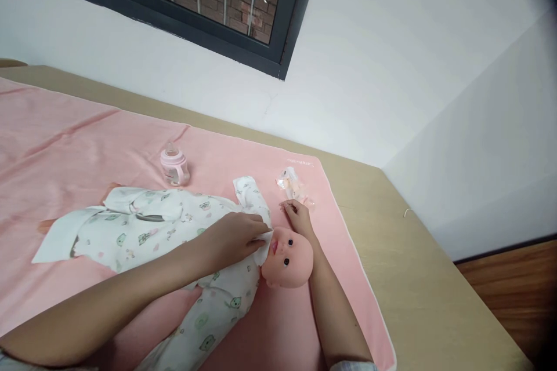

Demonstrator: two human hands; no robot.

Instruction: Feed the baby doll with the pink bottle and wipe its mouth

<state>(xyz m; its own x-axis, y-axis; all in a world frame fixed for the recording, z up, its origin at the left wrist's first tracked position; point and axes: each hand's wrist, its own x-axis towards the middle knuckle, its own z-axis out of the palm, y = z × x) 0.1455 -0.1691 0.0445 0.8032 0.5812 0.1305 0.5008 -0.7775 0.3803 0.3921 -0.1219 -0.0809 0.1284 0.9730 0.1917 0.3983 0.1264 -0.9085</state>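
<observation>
A baby doll (287, 258) lies on its back on a pink blanket (278, 324), dressed in a white printed outfit (174, 226). My left hand (243, 235) reaches across the doll's chest. Its fingers pinch a small white cloth (262, 240) just under the doll's mouth; whether this is the collar or a separate piece, I cannot tell. My right arm runs along the far side of the doll's head. Beyond the head, my right hand (298, 215) has its fingers drawn together, close to a clear plastic packet (293, 182); anything between those fingertips is too small to make out.
A pink baby bottle (174, 167) with handles stands on the blanket, behind the doll's legs. The wooden tabletop (391, 243) shows past the blanket's edge. White walls (348, 69) and a dark-framed window (278, 58) border the far side.
</observation>
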